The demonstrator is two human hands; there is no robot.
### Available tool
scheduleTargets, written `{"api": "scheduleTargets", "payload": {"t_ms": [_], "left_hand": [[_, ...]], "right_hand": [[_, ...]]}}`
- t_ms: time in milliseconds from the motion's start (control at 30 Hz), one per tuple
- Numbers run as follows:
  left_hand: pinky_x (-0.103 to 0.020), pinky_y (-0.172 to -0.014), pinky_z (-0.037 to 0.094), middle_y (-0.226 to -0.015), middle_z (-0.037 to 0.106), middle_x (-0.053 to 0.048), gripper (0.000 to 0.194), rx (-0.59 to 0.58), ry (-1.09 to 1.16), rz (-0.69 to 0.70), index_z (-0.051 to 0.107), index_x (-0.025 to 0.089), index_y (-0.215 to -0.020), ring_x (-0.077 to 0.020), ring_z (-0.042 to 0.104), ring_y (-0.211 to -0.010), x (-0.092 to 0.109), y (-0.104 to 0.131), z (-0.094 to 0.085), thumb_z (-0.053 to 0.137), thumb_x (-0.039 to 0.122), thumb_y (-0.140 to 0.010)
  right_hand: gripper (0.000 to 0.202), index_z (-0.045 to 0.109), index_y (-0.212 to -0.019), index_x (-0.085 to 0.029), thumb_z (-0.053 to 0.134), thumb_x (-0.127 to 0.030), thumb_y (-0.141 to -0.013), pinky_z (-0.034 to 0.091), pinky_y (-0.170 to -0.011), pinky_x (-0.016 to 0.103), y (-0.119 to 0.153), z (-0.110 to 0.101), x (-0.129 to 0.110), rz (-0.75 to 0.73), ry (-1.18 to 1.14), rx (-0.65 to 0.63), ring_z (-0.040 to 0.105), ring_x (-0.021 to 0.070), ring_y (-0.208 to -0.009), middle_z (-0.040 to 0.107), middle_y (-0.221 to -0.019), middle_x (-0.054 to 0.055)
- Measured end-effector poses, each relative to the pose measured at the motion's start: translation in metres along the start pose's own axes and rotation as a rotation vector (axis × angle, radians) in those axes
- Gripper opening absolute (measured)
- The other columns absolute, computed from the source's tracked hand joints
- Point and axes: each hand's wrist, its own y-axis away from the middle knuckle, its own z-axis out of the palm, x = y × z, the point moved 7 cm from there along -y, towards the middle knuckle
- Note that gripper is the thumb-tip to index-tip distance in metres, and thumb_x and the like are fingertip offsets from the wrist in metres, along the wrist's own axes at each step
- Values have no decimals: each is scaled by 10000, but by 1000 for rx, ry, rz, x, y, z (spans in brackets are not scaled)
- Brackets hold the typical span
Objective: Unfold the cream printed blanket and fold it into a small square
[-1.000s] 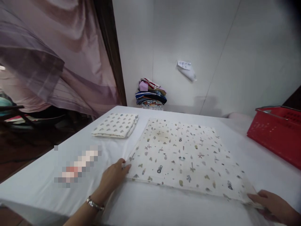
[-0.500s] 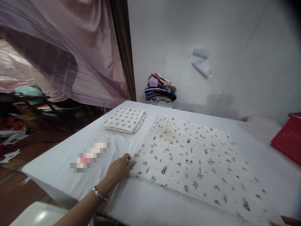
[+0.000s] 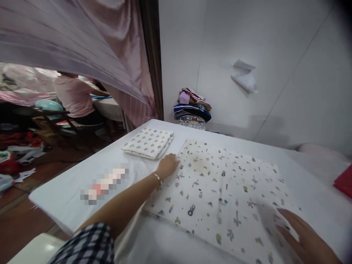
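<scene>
A white cloth printed with small plant and shell-like motifs (image 3: 209, 190) lies spread on the white-covered table (image 3: 68, 187). My left hand (image 3: 168, 165) is at its left edge, toward the far corner, with fingers curled together on the border. At the lower right my right hand (image 3: 305, 234) pinches a raised fold of the same cloth between thumb and fingers; the fold is smeared by motion. Just beyond my left hand sits a folded white cloth with grey printed motifs (image 3: 148, 142), touched by neither hand.
A pixelated patch (image 3: 104, 185) hides something on the table's left part. Against the wall stands a stack of folded fabrics (image 3: 192, 108). A red object (image 3: 343, 181) is at the right edge. Past the pink curtain (image 3: 121, 47), a person in pink (image 3: 74, 95) sits; a pale seat (image 3: 35, 251) is lower left.
My left hand has slid away from me along the cloth's left edge. My right hand has come in from the lower right corner, lifting part of the cloth. The view has shifted slightly left.
</scene>
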Motion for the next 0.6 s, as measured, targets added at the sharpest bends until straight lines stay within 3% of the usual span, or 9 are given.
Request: {"api": "scheduleTargets", "payload": {"t_ms": [100, 167, 267, 400, 500, 600], "left_hand": [[-417, -1039, 323, -1443, 361, -129, 489, 41, -39, 86, 423, 165, -1303, -268, 322, -1322, 28, -43, 12, 363, 448, -909], [-447, -1093, 242, -1490, 287, -117, 566, 23, -43, 95, 376, 165, -1355, -269, 224, -1375, 34, -65, 24, 339, 502, -902], [-484, -1120, 165, -1509, 253, -103, 647, -39, -13, 52, 332, 167, -1394, -267, 175, -1394, 26, -82, 44, 292, 567, -888], [-487, -1124, 141, -1507, 263, -92, 657, -29, 29, 50, 322, 202, -1403, -256, 187, -1391, 13, -85, 55, 267, 596, -880], [-507, -1112, 161, -1509, 255, -95, 669, -41, 35, 25, 339, 218, -1395, -272, 191, -1390, 13, -89, 53, 256, 626, -871], [-533, -1113, 144, -1529, 189, -103, 711, -29, -4, 61, 330, 184, -1406, -283, 140, -1405, 27, -106, 48, 241, 640, -869]], "right_hand": [[513, 506, -1291, -347, 402, -551, -832, 420, -1030, 478, -47, 22, -40, -94, 43, -98, 454, 279, -1254, 476, -1380, 31], [553, 550, -1262, -242, 348, -556, -854, 390, -1048, 475, -73, 34, -45, -111, 84, -133, 395, 286, -1300, 442, -1411, 60], [617, 519, -1300, -203, 294, -568, -856, 352, -1047, 526, -95, 52, -21, -59, 154, -152, 342, 304, -1329, 424, -1421, 84], [656, 456, -1359, -220, 260, -584, -849, 332, -1033, 568, -89, 69, 19, 22, 200, -170, 341, 313, -1327, 403, -1434, 88], [654, 409, -1393, -235, 250, -580, -862, 303, -1058, 552, -84, 72, 25, 26, 222, -189, 295, 296, -1353, 355, -1464, 68], [638, 355, -1423, -249, 246, -562, -878, 278, -1070, 556, -100, 70, 16, 11, 246, -204, 251, 291, -1372, 312, -1487, 56]]}}
